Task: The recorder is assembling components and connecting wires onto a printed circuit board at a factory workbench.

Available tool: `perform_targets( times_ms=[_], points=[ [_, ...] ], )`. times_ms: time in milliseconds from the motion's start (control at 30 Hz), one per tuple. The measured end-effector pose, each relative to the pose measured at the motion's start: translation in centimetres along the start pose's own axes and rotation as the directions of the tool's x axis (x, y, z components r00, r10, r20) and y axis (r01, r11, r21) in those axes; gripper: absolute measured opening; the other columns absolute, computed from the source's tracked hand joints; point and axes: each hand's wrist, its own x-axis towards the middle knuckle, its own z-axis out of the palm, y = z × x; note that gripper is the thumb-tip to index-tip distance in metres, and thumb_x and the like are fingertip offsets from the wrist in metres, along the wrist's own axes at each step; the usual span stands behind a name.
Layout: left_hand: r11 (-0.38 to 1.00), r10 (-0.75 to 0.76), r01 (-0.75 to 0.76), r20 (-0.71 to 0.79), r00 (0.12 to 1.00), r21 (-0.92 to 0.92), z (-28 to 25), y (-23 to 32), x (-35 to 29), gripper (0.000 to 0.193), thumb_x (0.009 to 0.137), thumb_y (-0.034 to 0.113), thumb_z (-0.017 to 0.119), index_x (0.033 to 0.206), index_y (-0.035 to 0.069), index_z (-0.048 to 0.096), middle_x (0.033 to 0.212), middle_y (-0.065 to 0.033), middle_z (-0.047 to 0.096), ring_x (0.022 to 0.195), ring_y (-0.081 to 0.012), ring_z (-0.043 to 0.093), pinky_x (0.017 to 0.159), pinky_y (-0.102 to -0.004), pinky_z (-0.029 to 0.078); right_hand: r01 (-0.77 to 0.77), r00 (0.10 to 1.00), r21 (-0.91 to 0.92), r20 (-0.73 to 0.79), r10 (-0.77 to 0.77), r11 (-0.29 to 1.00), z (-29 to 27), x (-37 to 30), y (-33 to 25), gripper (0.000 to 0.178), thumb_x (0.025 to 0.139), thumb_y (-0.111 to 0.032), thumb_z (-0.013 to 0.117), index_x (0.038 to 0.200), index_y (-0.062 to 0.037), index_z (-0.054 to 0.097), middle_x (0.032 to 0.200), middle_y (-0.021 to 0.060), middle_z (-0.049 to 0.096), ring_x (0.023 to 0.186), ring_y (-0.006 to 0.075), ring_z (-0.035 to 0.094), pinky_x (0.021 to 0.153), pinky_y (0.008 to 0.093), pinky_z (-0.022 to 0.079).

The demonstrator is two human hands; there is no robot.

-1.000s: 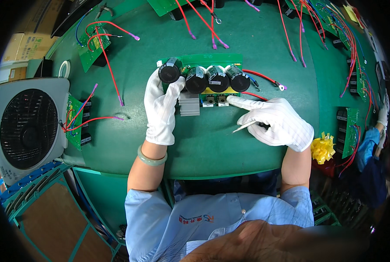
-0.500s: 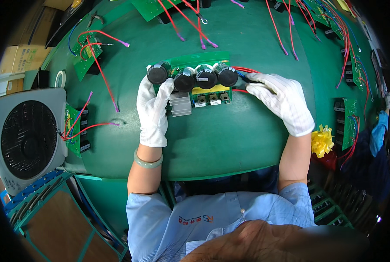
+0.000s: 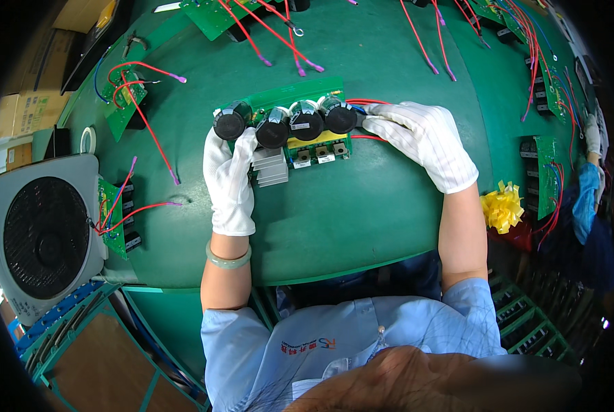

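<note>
A green circuit board [image 3: 300,90] stands over the green table in front of me, its parts facing me. It carries several black round capacitors [image 3: 307,126], a grey finned heat sink [image 3: 270,167] and a yellow strip [image 3: 307,141]. My left hand [image 3: 228,185], in a white glove, grips the board's left end by the outermost capacitor. My right hand [image 3: 420,141], gloved too, pinches the wires at the board's right end, close to the rightmost capacitor. Red wires [image 3: 369,101] run from the board toward those fingers; the exact spot they hold is partly hidden.
More circuit boards with red wires [image 3: 131,103] lie along the left, far and right sides of the table [image 3: 362,226]. A grey fan [image 3: 44,230] stands at the left. A yellow ribbon bow [image 3: 503,207] sits by the right edge. Another person's blue sleeve [image 3: 586,199] shows far right.
The board and both hands appear shifted slightly left in the picture, along with the surrounding table things. My right fingers have closed in nearer the board's right end.
</note>
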Motion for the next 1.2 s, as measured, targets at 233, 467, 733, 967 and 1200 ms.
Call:
perform_targets(
  times_ms=[233, 467, 733, 967, 1200],
  points=[
    [1.0, -0.011, 0.011, -0.007, 1.0, -0.011, 0.0, -0.2, 0.1, 0.05, 0.087, 0.019, 0.067, 0.127, -0.003, 0.044, 0.102, -0.0042, 0.056, 0.086, -0.008, 0.054, 0.074, -0.0211, 0.045, -0.001, 0.999, -0.03, 0.053, 0.003, 1.0, -0.4, 0.1, -0.2, 0.022, 0.085, -0.028, 0.064, 0.095, -0.0093, 0.07, 0.085, 0.0091, 0.068, 0.069, 0.0262, 0.064, 0.058, 0.0332, 0.051],
    [1.0, -0.018, 0.018, -0.003, 1.0, -0.007, -0.2, -0.2, -0.1, 0.049, 0.088, 0.018, 0.066, 0.127, -0.002, 0.044, 0.1, -0.0033, 0.056, 0.083, -0.0072, 0.053, 0.069, -0.0195, 0.043, -0.028, 0.993, 0.012, 0.117, 0.026, 1.0, -0.2, 0.1, 0.2, 0.028, 0.089, -0.035, 0.056, 0.098, -0.012, 0.069, 0.085, 0.008, 0.068, 0.074, 0.0268, 0.064, 0.059, 0.0362, 0.049],
    [1.0, 0.014, -0.014, 0.005, 1.0, 0.005, 0.3, -0.3, -0.3, 0.052, 0.089, 0.02, 0.065, 0.129, -0.002, 0.042, 0.105, -0.0048, 0.055, 0.084, -0.0077, 0.054, 0.069, -0.0198, 0.043, 0.063, 0.985, 0.046, 0.158, -0.07, 0.997, -0.3, 0.2, 0.4, 0.03, 0.086, -0.036, 0.061, 0.098, -0.0096, 0.069, 0.082, 0.0082, 0.068, 0.068, 0.0279, 0.064, 0.055, 0.0379, 0.049],
    [0.996, 0.066, -0.069, 0.058, 0.996, 0.05, -0.1, -0.3, 0.2, 0.058, 0.088, 0.023, 0.065, 0.129, -0.007, 0.038, 0.111, -0.009, 0.055, 0.094, -0.0112, 0.056, 0.079, -0.0229, 0.046, 0.064, 0.997, -0.037, -0.042, -0.065, 0.997, 0.8, 0.9, -1.3, 0.033, 0.083, -0.041, 0.065, 0.079, -0.0079, 0.061, 0.066, 0.0086, 0.063, 0.059, 0.0288, 0.061, 0.051, 0.0368, 0.047],
    [0.992, 0.075, -0.076, 0.017, 0.997, 0.097, 1.1, -0.2, -0.1, 0.054, 0.082, 0.008, 0.068, 0.126, -0.008, 0.041, 0.11, -0.0103, 0.055, 0.093, -0.0124, 0.056, 0.079, -0.0254, 0.049, -0.012, 0.995, -0.191, -0.102, -0.008, 0.981, 1.9, 0.9, -2.9, 0.043, 0.074, -0.046, 0.074, 0.071, -0.0079, 0.053, 0.058, 0.0086, 0.054, 0.051, 0.0272, 0.057, 0.048, 0.0341, 0.045]
  ],
)
